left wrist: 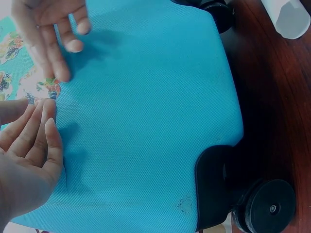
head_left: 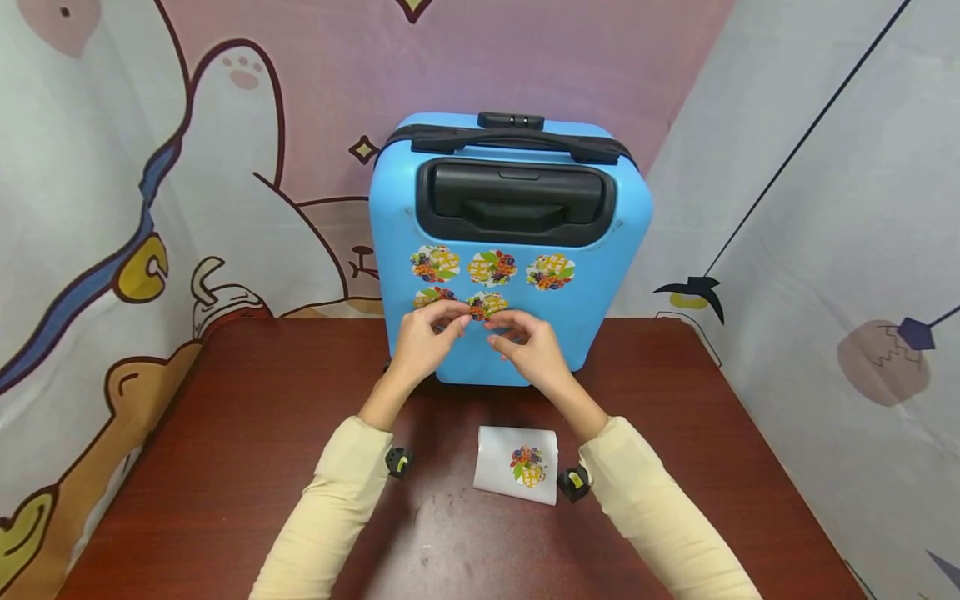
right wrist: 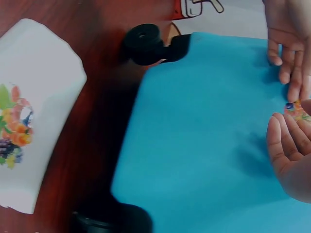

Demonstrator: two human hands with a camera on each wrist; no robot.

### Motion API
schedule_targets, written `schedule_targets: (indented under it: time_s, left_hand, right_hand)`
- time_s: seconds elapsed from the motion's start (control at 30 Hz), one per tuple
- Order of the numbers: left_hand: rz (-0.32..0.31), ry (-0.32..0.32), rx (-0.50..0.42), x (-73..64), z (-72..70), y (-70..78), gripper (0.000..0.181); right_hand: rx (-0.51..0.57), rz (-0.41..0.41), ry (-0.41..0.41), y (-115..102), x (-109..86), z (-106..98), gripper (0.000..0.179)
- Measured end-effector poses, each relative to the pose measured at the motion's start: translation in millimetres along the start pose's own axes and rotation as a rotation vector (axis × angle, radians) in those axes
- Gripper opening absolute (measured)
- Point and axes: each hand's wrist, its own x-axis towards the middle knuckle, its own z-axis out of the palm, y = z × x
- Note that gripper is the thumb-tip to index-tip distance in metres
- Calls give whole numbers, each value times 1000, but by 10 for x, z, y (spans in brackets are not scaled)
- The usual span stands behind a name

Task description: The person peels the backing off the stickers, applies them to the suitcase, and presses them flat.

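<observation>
A light-blue suitcase [head_left: 510, 350] stands upright on the table, round fruit-print stickers on its front. Three form an upper row, among them the left one [head_left: 435, 263]; below them is another sticker [head_left: 433, 296], partly covered by my left hand. Beside that, a fruit sticker [head_left: 487, 305] lies against the suitcase between both hands. My left hand [head_left: 425, 337] pinches its left edge between thumb and fingertips. My right hand [head_left: 534, 343] is at its lower right, the fingers extended with fingertips [left wrist: 62, 73] right at the edge, thumb apart from them.
On the brown table [head_left: 300, 467], a white backing sheet [head_left: 495, 467] with one fruit sticker lies in front of the suitcase, one edge curling up. Black wheels [left wrist: 269, 206] jut from the suitcase's bottom. A cartoon-printed cloth [head_left: 315, 117] hangs behind.
</observation>
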Motion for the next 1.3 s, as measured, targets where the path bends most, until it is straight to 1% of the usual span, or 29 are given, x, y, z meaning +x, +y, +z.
schedule_targets:
  time_s: [0.07,0.3,0.4,0.5,0.63,0.83,1.1,1.3]
  left_hand:
    - [-6,-2,-1,-2,0,-1,18]
    - [-3,-4,-14,-4,0,-2,17]
    - [-2,-1,-10,-5,5,-4,17]
    - [2,2,-6,-7,9,1,17]
    - [2,0,-10,-12,10,1,17]
    - [-7,-5,-23,-11,10,-8,18]
    - [-18,-3,-20,-16,10,-25,18]
    - [-17,-10,-12,-19,5,-22,19]
  right_hand:
    - [2,-12,4,-54,19,-15,26]
    - [26,-94,-5,-286,80,-61,32]
    - [23,-104,-16,-352,99,-61,34]
    - [4,-88,-23,-362,107,-54,34]
    - [-6,-53,-31,-300,99,-39,33]
    - [28,-34,-37,-156,54,-36,33]
    - [22,8,-38,3,-11,-39,29]
    - [9,10,-35,56,-27,-34,29]
